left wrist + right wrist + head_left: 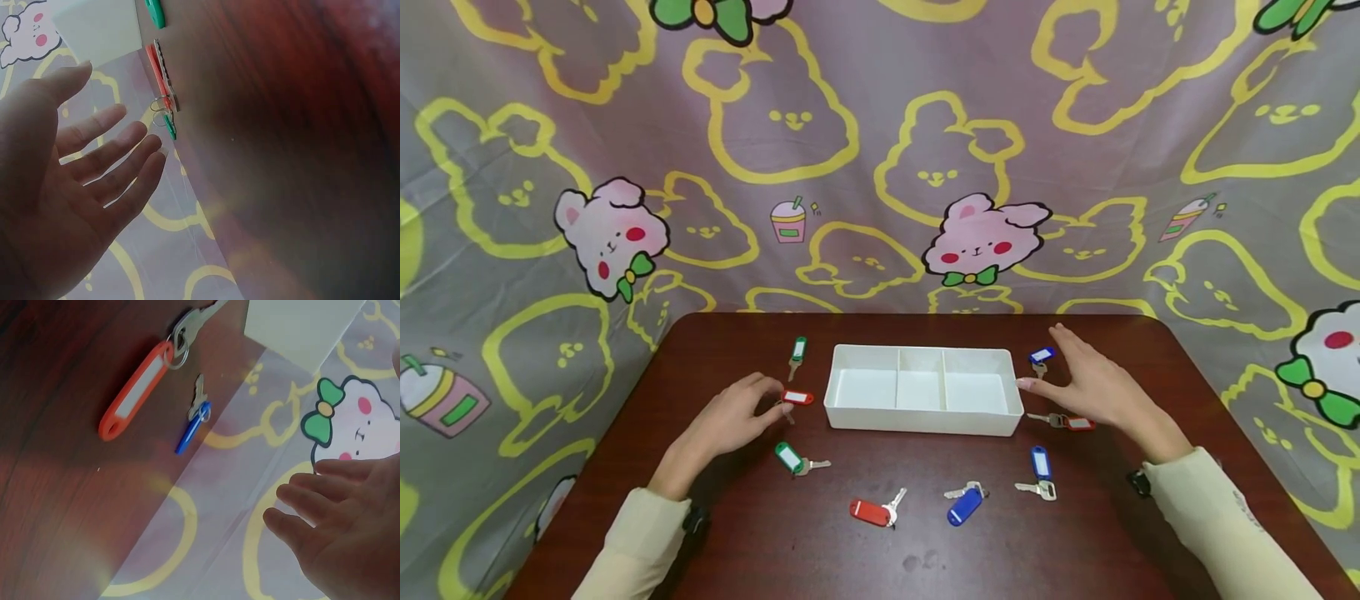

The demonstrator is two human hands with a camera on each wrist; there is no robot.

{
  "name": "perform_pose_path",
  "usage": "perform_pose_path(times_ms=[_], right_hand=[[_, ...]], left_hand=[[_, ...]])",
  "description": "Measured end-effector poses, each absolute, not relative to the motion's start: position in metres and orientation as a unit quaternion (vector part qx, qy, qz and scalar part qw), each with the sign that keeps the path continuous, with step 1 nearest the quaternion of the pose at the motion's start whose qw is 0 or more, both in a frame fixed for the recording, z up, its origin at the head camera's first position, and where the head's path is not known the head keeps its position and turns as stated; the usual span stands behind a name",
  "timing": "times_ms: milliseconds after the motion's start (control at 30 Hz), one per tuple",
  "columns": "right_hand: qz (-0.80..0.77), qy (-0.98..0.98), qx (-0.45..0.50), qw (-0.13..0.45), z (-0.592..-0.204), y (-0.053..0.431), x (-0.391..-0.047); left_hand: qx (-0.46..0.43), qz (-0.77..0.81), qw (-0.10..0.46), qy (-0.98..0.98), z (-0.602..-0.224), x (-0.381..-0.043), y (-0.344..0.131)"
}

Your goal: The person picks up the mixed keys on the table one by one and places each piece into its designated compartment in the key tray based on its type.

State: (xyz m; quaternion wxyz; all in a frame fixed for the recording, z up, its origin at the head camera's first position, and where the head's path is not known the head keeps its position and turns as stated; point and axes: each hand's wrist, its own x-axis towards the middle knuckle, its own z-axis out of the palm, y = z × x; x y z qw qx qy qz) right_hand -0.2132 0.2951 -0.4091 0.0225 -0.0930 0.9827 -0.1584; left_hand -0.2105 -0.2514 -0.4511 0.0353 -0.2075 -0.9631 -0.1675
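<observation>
My left hand (730, 419) hovers left of the white box with loosely bent, spread fingers. Its fingertips overlap a red-tagged key (797, 397) in the head view, but the left wrist view shows the palm (75, 200) bare and apart from the red tag (157, 70). A green-tagged key (799, 349) lies beyond that hand, another green-tagged key (789, 457) nearer. On the right side my right hand (1090, 385) is held with fingers extended, nothing in it. Close by lie a blue-tagged key (1042, 356) and a red-tagged key (1078, 423).
A white box (917, 421) with three compartments stands toward the back of the dark wooden table (790, 554). In front of it lie a red-tagged key (870, 512) and two blue-tagged keys, one at centre (965, 506), one at right (1041, 462). A patterned cloth (850, 100) hangs behind.
</observation>
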Motion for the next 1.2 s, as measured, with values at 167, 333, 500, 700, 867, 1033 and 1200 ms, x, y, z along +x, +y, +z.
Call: perform_pose_path(times_ms=[167, 333, 500, 700, 867, 1033, 1200], right_hand=[[-0.155, 0.982, -0.103, 0.023, -0.411, 0.288, -0.211], [-0.156, 0.982, -0.108, 0.025, -0.416, 0.282, -0.210], [-0.161, 0.980, -0.115, 0.024, -0.418, 0.277, -0.209], [-0.152, 0.980, -0.127, 0.019, -0.420, 0.270, -0.208], [-0.145, 0.980, -0.135, 0.014, -0.423, 0.263, -0.206], [-0.144, 0.980, -0.136, 0.017, -0.426, 0.257, -0.205], [-0.144, 0.979, -0.139, 0.021, -0.428, 0.254, -0.205]], left_hand=[[-0.182, -0.172, 0.031, -0.968, -0.451, -0.216, -0.251], [-0.163, -0.181, 0.014, -0.970, -0.452, -0.220, -0.253], [-0.158, -0.184, 0.012, -0.970, -0.450, -0.226, -0.254], [-0.159, -0.175, 0.010, -0.971, -0.449, -0.233, -0.255], [-0.157, -0.169, -0.004, -0.973, -0.449, -0.237, -0.256], [-0.160, -0.179, -0.004, -0.971, -0.450, -0.244, -0.254], [-0.153, -0.183, -0.007, -0.971, -0.448, -0.249, -0.252]])
